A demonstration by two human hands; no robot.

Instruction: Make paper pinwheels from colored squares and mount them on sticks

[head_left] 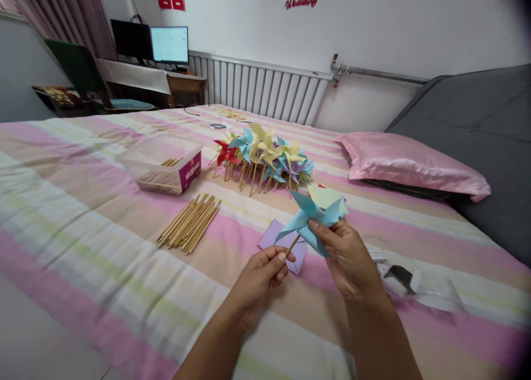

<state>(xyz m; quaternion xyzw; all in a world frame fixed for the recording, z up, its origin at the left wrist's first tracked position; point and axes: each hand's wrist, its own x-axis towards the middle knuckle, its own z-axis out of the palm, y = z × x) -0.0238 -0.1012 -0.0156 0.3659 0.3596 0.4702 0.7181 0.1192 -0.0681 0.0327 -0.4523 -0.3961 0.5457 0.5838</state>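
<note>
A light blue paper pinwheel is held up over the bed between both of my hands. My left hand pinches its thin wooden stick below the blades. With the thumb at the pinwheel's centre, my right hand grips the blades from the right; the fingers behind are partly hidden. Under the pinwheel lies a purple paper square, partly covered. Just behind the right hand rests a stack of pale coloured paper. Farther back, several finished pinwheels in yellow, blue, red and purple stand bunched together.
Loose wooden sticks lie in a pile at left. Behind them a clear plastic box holds more sticks. Crumpled clear plastic packaging sits at right. A pink pillow leans near the grey headboard.
</note>
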